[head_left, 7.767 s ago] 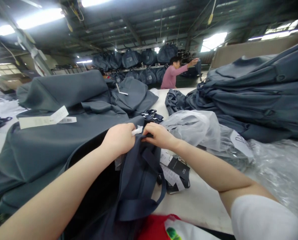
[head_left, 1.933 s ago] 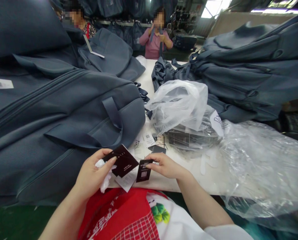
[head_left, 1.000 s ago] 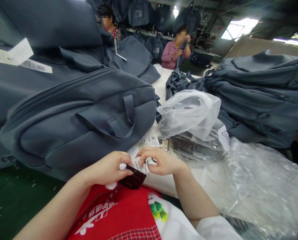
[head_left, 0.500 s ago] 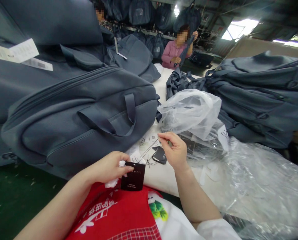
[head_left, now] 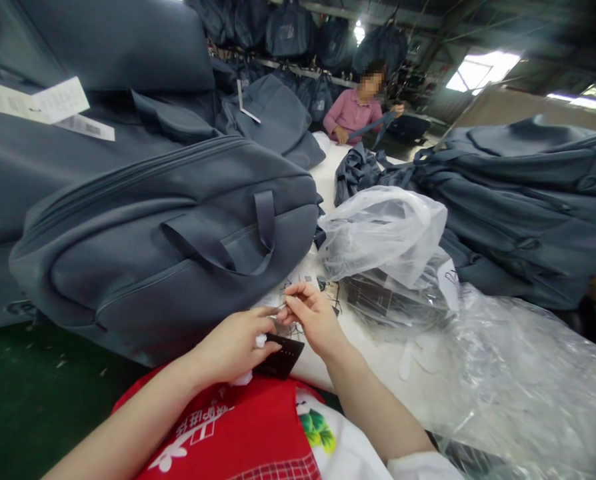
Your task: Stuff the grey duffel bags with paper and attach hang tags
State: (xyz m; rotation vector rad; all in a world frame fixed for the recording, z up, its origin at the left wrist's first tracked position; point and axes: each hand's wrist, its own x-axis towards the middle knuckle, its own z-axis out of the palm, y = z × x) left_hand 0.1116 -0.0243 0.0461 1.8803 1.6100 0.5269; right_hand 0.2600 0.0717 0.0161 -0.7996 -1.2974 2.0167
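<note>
My left hand [head_left: 241, 343] is closed on a black hang tag [head_left: 288, 360], pinched between thumb and fingers. A bit of crumpled white paper [head_left: 261, 341] shows at the same fingers. Close beside it, my right hand [head_left: 315, 323] has its thumb and fingertips pinched together near a thin cord that is hard to see now. Behind both hands a dark blue bag [head_left: 103, 247] with a zip and a webbing handle [head_left: 265, 223] lies on the table. Printed papers and dark cords, partly hidden by my right hand, lie at the bag's near corner.
A clear plastic bag [head_left: 388, 227] holding black tags stands right of my hands. Crumpled clear plastic [head_left: 528, 380] covers the table's right side. Stacked dark blue bags [head_left: 528, 200] rise behind it. Across the table, a person in a pink shirt [head_left: 353, 113] handles a strap.
My right hand has moved left and down to my left hand, which has shifted slightly right. The tag has tilted. The person opposite has lowered and stretched out the strap.
</note>
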